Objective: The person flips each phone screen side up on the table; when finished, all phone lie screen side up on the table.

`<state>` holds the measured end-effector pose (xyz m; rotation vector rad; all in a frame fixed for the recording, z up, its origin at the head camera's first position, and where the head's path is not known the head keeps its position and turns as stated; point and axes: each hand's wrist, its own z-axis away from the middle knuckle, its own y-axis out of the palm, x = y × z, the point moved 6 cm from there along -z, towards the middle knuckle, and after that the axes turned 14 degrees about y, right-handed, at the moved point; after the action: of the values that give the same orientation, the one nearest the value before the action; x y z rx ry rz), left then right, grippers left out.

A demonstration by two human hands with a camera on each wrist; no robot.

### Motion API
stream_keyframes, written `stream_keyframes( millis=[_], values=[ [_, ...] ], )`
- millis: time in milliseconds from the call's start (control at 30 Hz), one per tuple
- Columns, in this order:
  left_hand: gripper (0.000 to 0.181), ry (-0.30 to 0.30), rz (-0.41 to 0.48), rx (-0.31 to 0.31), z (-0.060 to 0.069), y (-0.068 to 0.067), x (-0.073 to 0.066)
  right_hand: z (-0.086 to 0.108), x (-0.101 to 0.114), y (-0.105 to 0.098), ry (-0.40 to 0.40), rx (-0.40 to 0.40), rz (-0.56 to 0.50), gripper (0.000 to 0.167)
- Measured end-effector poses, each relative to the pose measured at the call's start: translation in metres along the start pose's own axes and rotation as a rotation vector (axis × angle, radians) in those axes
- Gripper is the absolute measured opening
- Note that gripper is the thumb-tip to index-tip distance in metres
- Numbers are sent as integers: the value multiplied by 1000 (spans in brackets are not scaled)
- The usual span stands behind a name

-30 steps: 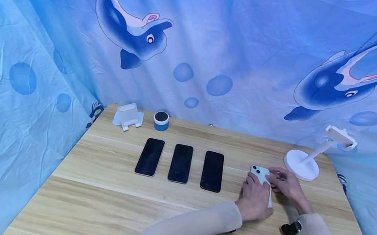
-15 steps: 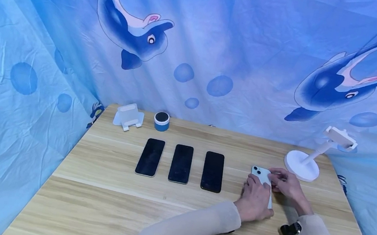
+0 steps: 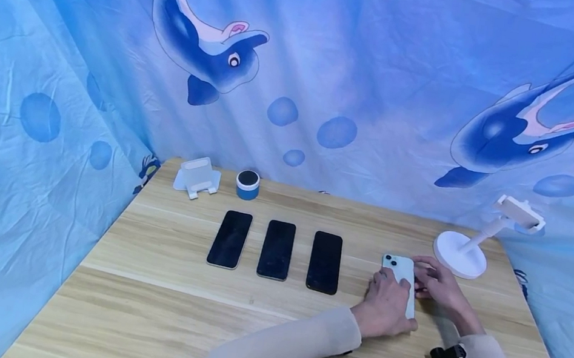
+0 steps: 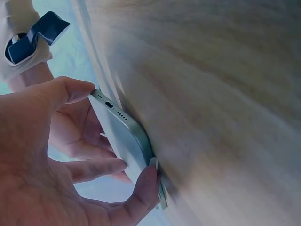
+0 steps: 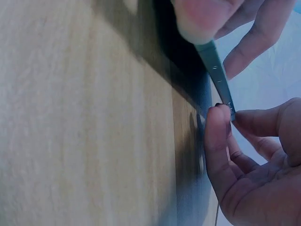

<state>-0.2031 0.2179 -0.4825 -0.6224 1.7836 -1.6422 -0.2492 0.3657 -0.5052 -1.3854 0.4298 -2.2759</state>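
Note:
A pale green smartphone [image 3: 405, 271] is back up at the right of the table, its camera lenses at the far end. My left hand [image 3: 383, 306] grips it, thumb [image 4: 77, 89] on the bottom corner and a fingertip [image 4: 151, 172] against the long edge. My right hand [image 3: 439, 289] pinches the right edge near the far end, between thumb and finger [image 5: 217, 136]. Dark shadow lies under the phone in the right wrist view. To the left, three phones lie in a row, screens up and dark: left [image 3: 229, 239], middle [image 3: 276, 249] and right [image 3: 325, 262].
A white round-based phone stand [image 3: 459, 255] stands at the back right. At the back left are a white folding phone stand [image 3: 196, 177] and a small blue-and-white cylinder with a black top [image 3: 247, 186]. Blue dolphin-print cloth [image 3: 387, 95] hangs behind the wooden table [image 3: 162, 320].
My right hand's fingers have slid slightly right, off the phone's back and onto its edge. My left hand keeps its grip. The head view has shifted a little.

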Motion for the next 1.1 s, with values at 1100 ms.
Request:
stream_keyframes(
  millis=[1100],
  values=[
    [84, 86, 295, -110, 14, -10, 16, 3, 6, 11, -192, 170, -131, 57]
  ],
)
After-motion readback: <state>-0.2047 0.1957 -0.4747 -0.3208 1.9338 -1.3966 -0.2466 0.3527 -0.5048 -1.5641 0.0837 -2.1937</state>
